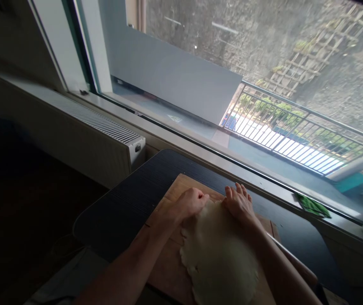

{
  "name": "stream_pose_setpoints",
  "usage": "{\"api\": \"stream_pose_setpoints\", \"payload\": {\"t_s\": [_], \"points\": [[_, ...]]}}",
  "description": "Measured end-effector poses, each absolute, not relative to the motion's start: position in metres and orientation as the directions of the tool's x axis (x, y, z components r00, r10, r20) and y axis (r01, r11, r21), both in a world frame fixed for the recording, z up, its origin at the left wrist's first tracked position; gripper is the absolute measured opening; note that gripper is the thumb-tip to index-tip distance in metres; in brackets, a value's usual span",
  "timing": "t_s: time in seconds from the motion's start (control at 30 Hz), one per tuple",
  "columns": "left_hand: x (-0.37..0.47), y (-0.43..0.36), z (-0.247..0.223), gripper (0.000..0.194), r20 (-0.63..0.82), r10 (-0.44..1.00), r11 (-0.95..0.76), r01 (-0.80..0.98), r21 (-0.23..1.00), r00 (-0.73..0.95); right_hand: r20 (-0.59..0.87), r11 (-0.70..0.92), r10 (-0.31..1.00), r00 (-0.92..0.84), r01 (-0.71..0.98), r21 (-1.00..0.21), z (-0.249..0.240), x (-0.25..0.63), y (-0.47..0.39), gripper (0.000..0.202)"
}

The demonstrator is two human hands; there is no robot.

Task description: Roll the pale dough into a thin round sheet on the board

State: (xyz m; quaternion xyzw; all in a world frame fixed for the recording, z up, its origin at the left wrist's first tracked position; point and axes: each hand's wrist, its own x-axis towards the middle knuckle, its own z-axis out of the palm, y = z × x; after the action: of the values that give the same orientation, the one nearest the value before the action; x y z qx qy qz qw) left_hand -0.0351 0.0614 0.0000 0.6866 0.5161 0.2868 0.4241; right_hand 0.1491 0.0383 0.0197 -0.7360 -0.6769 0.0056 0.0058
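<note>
A large, thin sheet of pale dough (pixel 219 254) with a ragged left edge lies on a wooden board (pixel 171 254). My left hand (pixel 193 202) is closed at the dough's far left edge, its fingers curled and pinching the rim. At the far right edge my right hand (pixel 239 202) rests on the dough with its fingers stretched out past the rim. Partly hidden by my right forearm, a rolling pin (pixel 298 264) lies to the right of the dough.
The board sits on a dark table (pixel 114 220) with rounded corners. Beyond it runs a windowsill (pixel 270 190) with a green cloth (pixel 313 206) on it. A white radiator (pixel 105 144) stands at the left. Through the window a railing (pixel 279 127) shows.
</note>
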Motion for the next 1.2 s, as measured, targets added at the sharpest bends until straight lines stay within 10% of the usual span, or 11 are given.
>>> {"api": "stream_pose_setpoints", "payload": {"t_s": [0.23, 0.43, 0.67, 0.93, 1.2], "points": [[-0.037, 0.056, -0.001, 0.047, -0.039, 0.957, -0.099, 0.449, 0.888, 0.289, 0.018, 0.145, 0.989, -0.144, 0.988, -0.049, 0.015, 0.139, 0.003, 0.057], [-0.036, 0.056, 0.004, 0.048, -0.003, 0.960, -0.140, 0.488, 0.861, 0.281, -0.036, -0.046, 0.998, 0.044, 0.997, -0.060, 0.025, 0.142, 0.053, 0.054], [-0.038, 0.053, 0.004, 0.048, -0.080, 0.966, -0.039, 0.443, 0.896, 0.247, 0.021, 0.191, 0.982, -0.189, 0.979, -0.077, 0.011, 0.134, -0.020, 0.057], [-0.038, 0.057, 0.008, 0.047, -0.092, 0.958, -0.033, 0.421, 0.906, 0.273, 0.014, -0.046, 0.999, 0.047, 0.996, -0.080, 0.020, 0.131, 0.046, 0.060], [-0.037, 0.058, 0.001, 0.045, -0.091, 0.958, -0.029, 0.406, 0.913, 0.271, 0.173, 0.132, 0.977, -0.122, 0.990, -0.044, -0.001, 0.126, -0.027, 0.055]]}}
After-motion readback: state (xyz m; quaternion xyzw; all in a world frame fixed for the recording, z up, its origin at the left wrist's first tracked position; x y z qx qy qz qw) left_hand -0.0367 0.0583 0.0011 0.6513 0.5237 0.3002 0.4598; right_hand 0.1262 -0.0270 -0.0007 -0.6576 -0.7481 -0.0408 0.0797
